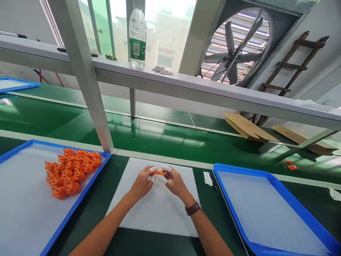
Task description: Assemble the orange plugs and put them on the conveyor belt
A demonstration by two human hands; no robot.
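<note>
The orange piece (160, 172) is over the white sheet (160, 217), with the grip of your left hand (142, 182) and right hand (176, 182) clamped on it. Similar pieces (69, 172) cluster in the tray (23, 206) to your left.

Two bare hands, the left hand (142, 182) and the right hand (176, 183), share what looks like one small orange plastic piece (160, 172). At least four white finger coverings (162, 179) show, and one dark-strapped wristwatch (194, 208). The heaped orange plastic pieces (69, 173) number more than twenty, packed too tightly for an exact count. There are three shallow blue-rimmed trays (266, 208), one white rectangular sheet (160, 215), one clear plastic bottle with a green label (137, 48), one large bladed fan (234, 57), one brown wooden ladder (291, 66) and two brown cardboard pieces (247, 125).
</note>
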